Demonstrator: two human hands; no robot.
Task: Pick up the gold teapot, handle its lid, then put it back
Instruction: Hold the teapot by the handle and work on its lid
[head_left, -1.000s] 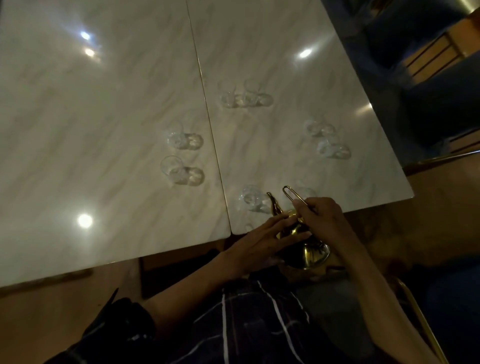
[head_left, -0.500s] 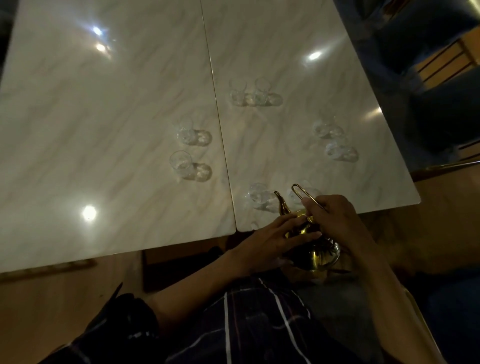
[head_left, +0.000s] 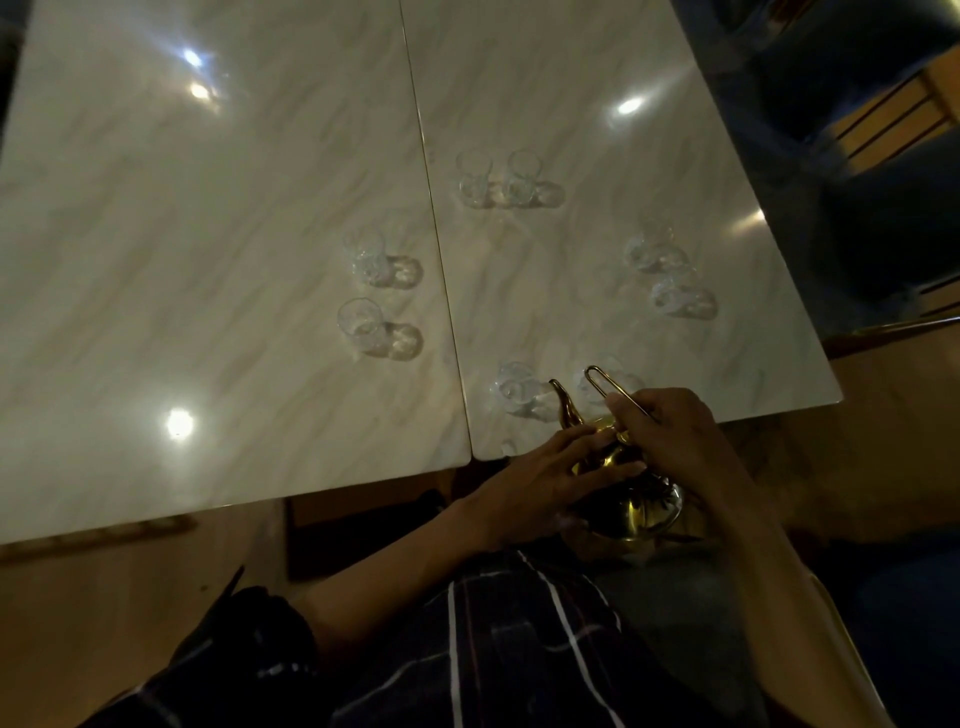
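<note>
Little has moved since a second ago: teapot and both hands sit in much the same spot in my lap area, only the view has shifted a bit so the desk (head_left: 218, 270) edge reads slightly differently. My right hand (head_left: 675, 441) is closed around the thin wire handle (head_left: 605, 382), holding the gold teapot (head_left: 636, 506) up off the desk, just below its near edge and between my two hands. My left hand (head_left: 540, 478) has fingers spread and laid flat across the top of the pot, where the lid should be; lid itself is covered, so I can't tell if it's on or lifted. Spout (head_left: 566, 410) points away from me, toward the nearest glasses (head_left: 514, 389). More glasses stand further out beyond my hands.

Progress, as I judge it: pickup done, lid handling underway, putting the pot back on the desk still left.

No brands, labels or readable writing anywhere.
</note>
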